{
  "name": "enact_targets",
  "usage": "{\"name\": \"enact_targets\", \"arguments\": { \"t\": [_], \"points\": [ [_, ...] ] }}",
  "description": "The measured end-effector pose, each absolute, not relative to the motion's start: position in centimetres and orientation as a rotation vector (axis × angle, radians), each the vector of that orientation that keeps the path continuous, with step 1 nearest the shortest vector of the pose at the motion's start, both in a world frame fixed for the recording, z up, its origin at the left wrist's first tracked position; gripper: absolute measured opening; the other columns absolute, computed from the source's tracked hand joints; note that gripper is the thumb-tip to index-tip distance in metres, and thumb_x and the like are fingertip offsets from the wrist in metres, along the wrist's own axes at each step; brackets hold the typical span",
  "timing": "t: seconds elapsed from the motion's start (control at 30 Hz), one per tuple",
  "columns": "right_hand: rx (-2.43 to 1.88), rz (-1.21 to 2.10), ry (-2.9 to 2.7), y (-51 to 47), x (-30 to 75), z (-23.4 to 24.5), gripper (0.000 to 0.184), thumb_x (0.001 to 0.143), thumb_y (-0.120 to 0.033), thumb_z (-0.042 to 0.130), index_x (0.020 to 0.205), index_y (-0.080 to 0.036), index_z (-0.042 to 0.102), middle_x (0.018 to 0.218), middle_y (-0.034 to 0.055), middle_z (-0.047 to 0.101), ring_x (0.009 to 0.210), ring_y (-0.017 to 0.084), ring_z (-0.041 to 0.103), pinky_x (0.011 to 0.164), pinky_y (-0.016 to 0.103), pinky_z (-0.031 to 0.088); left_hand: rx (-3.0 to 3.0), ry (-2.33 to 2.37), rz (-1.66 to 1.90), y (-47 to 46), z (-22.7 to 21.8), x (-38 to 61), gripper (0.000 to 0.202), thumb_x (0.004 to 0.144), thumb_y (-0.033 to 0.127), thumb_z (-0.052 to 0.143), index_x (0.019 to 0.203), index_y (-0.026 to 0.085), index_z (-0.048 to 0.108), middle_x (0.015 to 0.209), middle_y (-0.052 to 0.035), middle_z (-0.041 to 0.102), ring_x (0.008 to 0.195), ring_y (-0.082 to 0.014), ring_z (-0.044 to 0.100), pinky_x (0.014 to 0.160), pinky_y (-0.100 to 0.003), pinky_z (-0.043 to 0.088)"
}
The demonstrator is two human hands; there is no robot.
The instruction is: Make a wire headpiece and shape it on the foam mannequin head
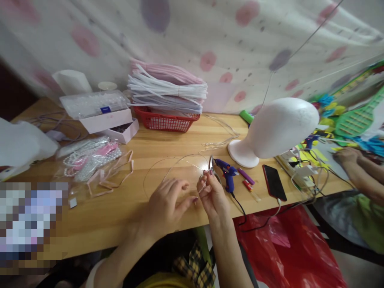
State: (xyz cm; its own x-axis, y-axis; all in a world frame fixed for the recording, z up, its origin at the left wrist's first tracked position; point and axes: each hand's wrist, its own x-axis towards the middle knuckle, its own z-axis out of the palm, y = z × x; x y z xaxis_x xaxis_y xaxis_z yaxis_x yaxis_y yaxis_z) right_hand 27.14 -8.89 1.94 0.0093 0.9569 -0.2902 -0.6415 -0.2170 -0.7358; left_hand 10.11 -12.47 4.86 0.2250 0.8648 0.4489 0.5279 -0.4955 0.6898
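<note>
My right hand (214, 198) is closed in a pinch on a thin wire (168, 158), palm partly turned up, just above the table's front part. The wire runs left in wide, loose loops over the wood. A dark, shiny metal piece (211, 162) shows at its fingertips; I cannot make out whether the hand holds it. Beside it on the left, my left hand (166, 204) has its thumb and index finger apart, with nothing visible between them. A blue glue gun (227, 173) lies close to the right of my right hand.
A red basket (168, 122) holds bundled pipe cleaners (171, 90). White foam head (276, 128), phone (274, 183), purple stick (246, 176) and power strip (300, 172) lie right. Bagged beads (93, 160) and pink ribbon (111, 184) lie left. Another person's hand (345, 156) rests far right.
</note>
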Motion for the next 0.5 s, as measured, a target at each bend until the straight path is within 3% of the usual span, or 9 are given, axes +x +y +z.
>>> {"name": "enact_targets", "arguments": {
  "t": [0.13,0.33,0.5],
  "points": [
    [-0.860,1.554,-0.378,-9.8,25.5,3.6,0.026,0.068,-0.028,0.087,0.081,-0.021,0.066,0.076,-0.0037,0.070,0.064,0.007,0.066,0.065,0.016,0.059,1.897,1.205,1.043,-13.6,5.2,10.7,0.014,0.098,0.024,0.048,0.099,0.022,0.062,0.080,0.0009,0.071,0.070,-0.0136,0.067,0.065,-0.025,0.049],
    [-0.779,1.652,-0.399,-10.6,23.4,6.8,0.029,0.066,-0.030,0.089,0.085,-0.019,0.069,0.087,0.0023,0.076,0.070,0.011,0.070,0.066,0.020,0.060,1.780,1.246,1.291,-14.2,6.9,8.7,0.014,0.096,0.022,0.052,0.087,0.021,0.064,0.071,0.0034,0.068,0.061,-0.0090,0.062,0.057,-0.017,0.045],
    [-0.753,1.621,-0.519,-10.5,21.7,8.3,0.030,0.068,-0.038,0.087,0.084,-0.017,0.073,0.087,0.0066,0.078,0.071,0.012,0.072,0.066,0.021,0.060,1.660,1.306,1.443,-14.7,7.2,7.7,0.012,0.096,0.020,0.053,0.091,0.022,0.064,0.075,0.0044,0.069,0.062,-0.0073,0.063,0.057,-0.013,0.047]
  ]
}}
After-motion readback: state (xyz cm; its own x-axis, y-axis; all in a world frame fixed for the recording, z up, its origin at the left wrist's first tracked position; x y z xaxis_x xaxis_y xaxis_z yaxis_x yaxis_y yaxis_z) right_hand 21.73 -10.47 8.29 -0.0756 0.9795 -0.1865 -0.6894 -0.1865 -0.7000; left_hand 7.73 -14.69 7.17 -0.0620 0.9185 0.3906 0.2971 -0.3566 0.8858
